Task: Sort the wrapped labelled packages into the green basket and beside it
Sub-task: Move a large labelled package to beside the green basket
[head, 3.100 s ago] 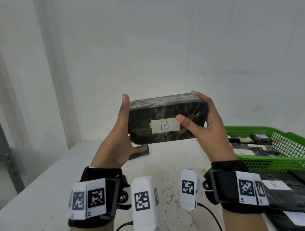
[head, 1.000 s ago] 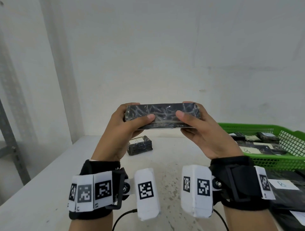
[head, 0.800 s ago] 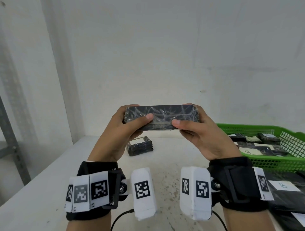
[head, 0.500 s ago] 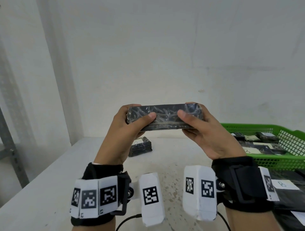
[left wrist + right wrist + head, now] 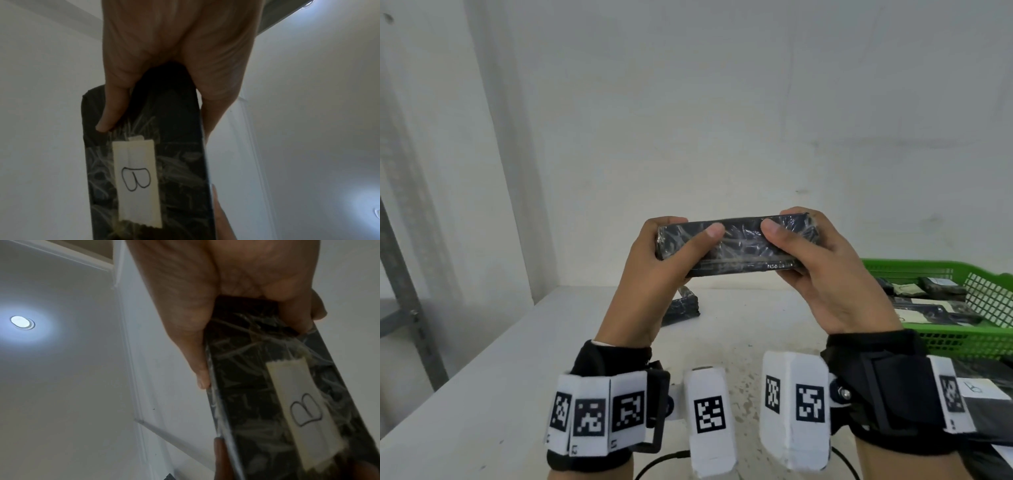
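A black plastic-wrapped package (image 5: 739,245) is held up in the air in front of me, its long narrow side toward the head camera. My left hand (image 5: 654,270) grips its left end, thumb on the near side. My right hand (image 5: 822,270) grips its right end the same way. Both wrist views show the underside of the package (image 5: 144,162) (image 5: 267,402) with a paper label (image 5: 136,168) (image 5: 304,415) marked "B". The green basket (image 5: 962,339) stands on the table at the right with several labelled packages inside.
A small wrapped package (image 5: 683,306) lies on the white table (image 5: 500,394) behind my left hand. More flat black packages, one with a label (image 5: 983,390), lie in front of the basket at the lower right. A wall runs behind the table; a metal post (image 5: 400,291) stands at left.
Three seconds ago the package's labelled face was toward me; it has been tipped so the label faces down. In the last second both hands have kept their hold with only slight shifts.
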